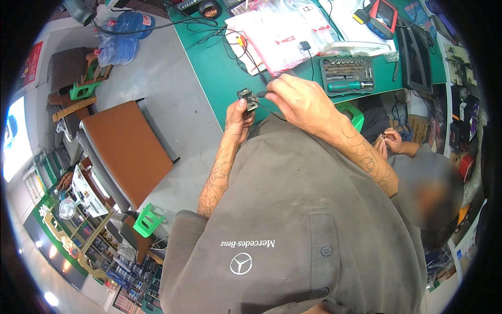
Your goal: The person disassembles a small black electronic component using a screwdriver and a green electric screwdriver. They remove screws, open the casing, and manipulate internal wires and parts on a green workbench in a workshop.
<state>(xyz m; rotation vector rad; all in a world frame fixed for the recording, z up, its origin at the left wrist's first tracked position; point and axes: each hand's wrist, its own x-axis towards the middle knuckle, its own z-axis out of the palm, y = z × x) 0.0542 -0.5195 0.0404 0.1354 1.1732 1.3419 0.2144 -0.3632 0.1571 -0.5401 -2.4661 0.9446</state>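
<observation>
My left hand is closed around a small, dark, boxy device, held up just off the table's near edge. Its thumb presses on the near side of the device. My right hand comes in from the right with fingers pinched together. Between those fingertips is a dark, slim cable end, pointing at the device and close to it; whether they touch I cannot tell. A thin black cable curves from the device toward my right wrist. Fine details of both things are too small to make out.
A green-topped table carries plastic-bagged papers, loose cables, a bit and socket set, a red-and-black handheld device and a black tablet. A co-worker's hands are at right. A brown seat stands left.
</observation>
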